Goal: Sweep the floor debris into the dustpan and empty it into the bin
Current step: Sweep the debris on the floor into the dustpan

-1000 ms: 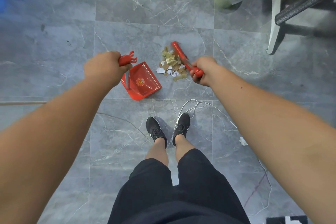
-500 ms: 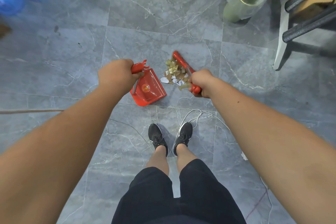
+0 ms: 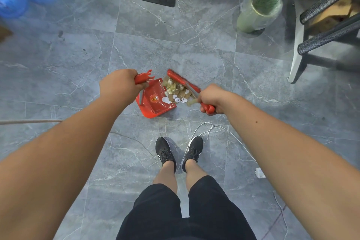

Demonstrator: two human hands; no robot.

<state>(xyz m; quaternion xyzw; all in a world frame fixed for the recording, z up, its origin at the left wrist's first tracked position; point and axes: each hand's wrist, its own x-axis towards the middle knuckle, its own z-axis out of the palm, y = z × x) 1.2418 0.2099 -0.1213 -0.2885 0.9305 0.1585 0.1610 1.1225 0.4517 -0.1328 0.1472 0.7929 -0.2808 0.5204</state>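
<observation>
The debris pile (image 3: pixel 176 91) now touches the red dustpan (image 3: pixel 155 101) mouth, nearer than before; left hand (image 3: pixel 118 87) grips its handle, right hand (image 3: pixel 211 99) grips the broom (image 3: pixel 183 82), so scooping can begin.

Person, head-cam view, looking down own body.

Arms: both bare to frame edge, no sleeves visible, no watch/rings/bands. Left hand (image 3: pixel 118 85) & right hand (image 3: pixel 211 97) bare, no gloves. Small dark mole on right forearm (image 3: pixel 256 122), well up from wrist.

Shorts (image 3: pixel 183 210): black, plain, loose fit, hems just above knees; no logo or pocket detail visible. Top not in view.

Legs bare from shorts hem down to shoes; no socks showing above collars.

Shoes rel. to shorts: directly ahead, near. Left shoe (image 3: pixel 164 151) & right shoe (image 3: pixel 193 149): black low-top knit/mesh trainers, black laces, thin white sole edge w/ small white mark on sides.
</observation>
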